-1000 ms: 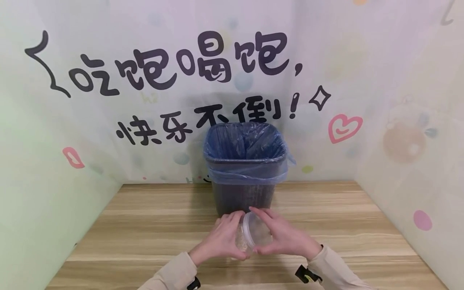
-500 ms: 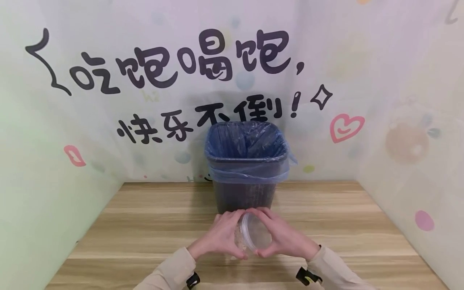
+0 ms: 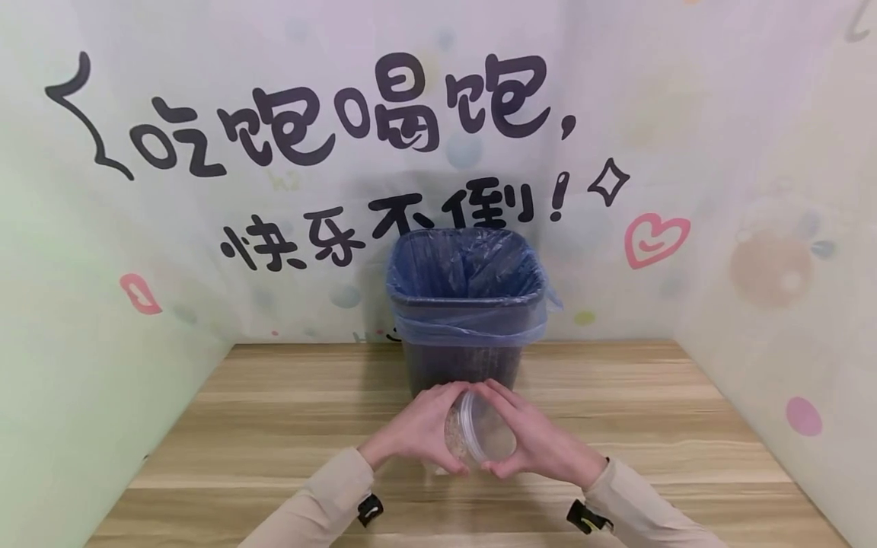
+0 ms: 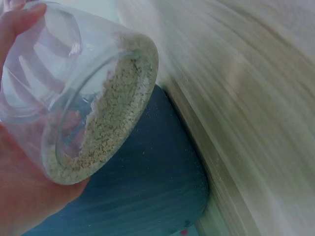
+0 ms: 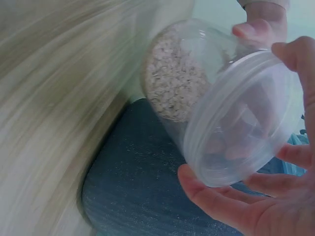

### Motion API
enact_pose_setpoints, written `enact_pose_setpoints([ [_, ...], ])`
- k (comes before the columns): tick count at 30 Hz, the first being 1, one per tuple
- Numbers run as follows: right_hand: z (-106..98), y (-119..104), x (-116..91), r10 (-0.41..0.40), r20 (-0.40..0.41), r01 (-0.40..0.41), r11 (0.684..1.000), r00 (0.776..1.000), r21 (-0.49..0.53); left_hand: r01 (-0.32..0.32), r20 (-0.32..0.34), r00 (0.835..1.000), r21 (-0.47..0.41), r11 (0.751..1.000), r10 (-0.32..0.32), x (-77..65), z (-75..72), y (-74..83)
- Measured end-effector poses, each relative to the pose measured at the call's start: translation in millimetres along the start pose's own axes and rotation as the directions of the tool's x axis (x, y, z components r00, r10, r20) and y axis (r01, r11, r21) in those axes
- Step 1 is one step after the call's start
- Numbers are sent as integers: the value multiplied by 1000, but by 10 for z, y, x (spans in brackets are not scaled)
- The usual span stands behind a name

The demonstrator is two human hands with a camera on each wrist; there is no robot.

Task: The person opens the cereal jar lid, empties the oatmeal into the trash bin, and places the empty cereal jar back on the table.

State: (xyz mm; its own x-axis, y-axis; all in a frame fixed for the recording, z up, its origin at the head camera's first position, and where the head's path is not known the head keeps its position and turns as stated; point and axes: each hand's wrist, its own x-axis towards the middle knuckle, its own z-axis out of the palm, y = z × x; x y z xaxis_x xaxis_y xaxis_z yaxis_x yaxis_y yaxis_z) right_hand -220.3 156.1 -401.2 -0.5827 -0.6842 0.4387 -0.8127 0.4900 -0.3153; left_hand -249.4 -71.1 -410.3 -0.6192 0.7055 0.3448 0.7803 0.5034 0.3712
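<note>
A clear jar (image 3: 455,435), partly filled with pale flakes (image 5: 174,78) that look like oats, is held tilted on its side above the table. My left hand (image 3: 421,428) grips the jar's body, thumb below and fingers over the top. Around the rim of its translucent lid (image 3: 495,432), my right hand (image 3: 541,443) has its fingers and thumb spread and curled. The lid sits on the jar's mouth and faces right. In the left wrist view, the flakes lie against the base and lower side of the jar (image 4: 115,105).
Just beyond the hands stands a dark bin (image 3: 462,369) lined with a blue plastic bag (image 3: 473,327). It is on a wood-grain table (image 3: 288,426), with a printed backdrop (image 3: 308,46) behind and at both sides.
Both hands have risen slightly with the jar, nearer the bin in the head view. Each keeps its hold, and the lid stays on the jar.
</note>
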Motion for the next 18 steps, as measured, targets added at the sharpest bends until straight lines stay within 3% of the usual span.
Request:
enact_pose_setpoints([
  [4,12,4,7,-11,-12,11,1000,1000,-8,-18,23,1000,-16,1000,19,26,-19,-34],
  [9,53,61,15,-106,-54,102,992,993,-68,-40,33,999,-37,999,41,46,-15,-83],
  [14,93,123,24,-207,-61,197,972,977,-131,-6,74,997,-52,999,10,50,-1,-129],
  [18,89,122,35,-227,-53,218,967,972,-133,6,90,996,-75,997,1,46,-6,-138],
])
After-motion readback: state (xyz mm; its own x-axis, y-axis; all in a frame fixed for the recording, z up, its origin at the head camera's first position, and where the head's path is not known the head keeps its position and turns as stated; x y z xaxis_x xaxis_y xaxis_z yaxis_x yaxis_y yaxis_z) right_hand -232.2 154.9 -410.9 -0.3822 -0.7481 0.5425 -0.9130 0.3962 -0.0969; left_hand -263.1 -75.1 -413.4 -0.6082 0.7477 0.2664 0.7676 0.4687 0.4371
